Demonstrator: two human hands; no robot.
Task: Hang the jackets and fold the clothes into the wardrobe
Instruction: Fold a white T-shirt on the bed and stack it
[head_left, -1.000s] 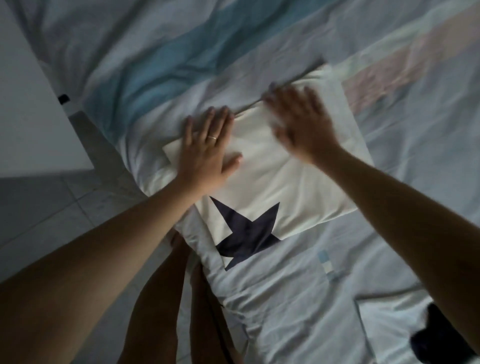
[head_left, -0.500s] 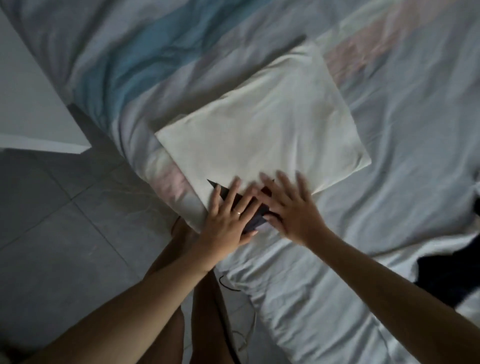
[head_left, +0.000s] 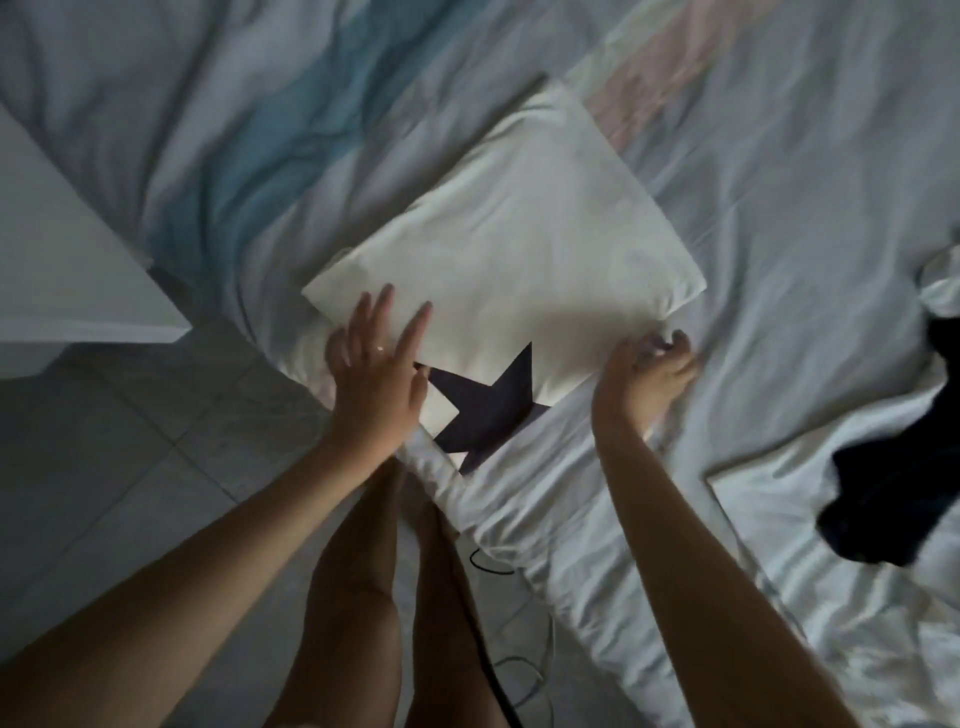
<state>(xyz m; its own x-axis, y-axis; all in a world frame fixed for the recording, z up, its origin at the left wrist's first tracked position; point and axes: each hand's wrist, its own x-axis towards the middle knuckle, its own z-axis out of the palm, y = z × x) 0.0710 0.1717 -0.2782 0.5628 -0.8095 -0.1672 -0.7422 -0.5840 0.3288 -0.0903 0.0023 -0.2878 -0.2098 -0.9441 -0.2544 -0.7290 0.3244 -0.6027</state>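
**Folded star top at the bed's edge, ready to lift**

The bed (head_left: 779, 218) fills most of the view, its pale, rumpled cover banded with blue and pink. A white cabinet (head_left: 67, 270) stands at the left over the tiled floor (head_left: 130, 467). The folded white garment (head_left: 509, 249), with its dark star print (head_left: 493, 410), lies flat on the cover at the bed's near edge. A dark garment (head_left: 893, 467) lies unfolded well to the right.

The left hand (head_left: 374, 384) rests flat on the fold's near left corner, fingers straight, with a ring (head_left: 381, 348) on one of them. The right hand (head_left: 644, 379) curls its fingers round the near right edge, gripping the cloth.

The fold looks light, soft and limp, so it would likely sag or spill open if lifted by one corner. Sliding both palms under opposite sides should keep the layers together on the way to the wardrobe, which is out of view.
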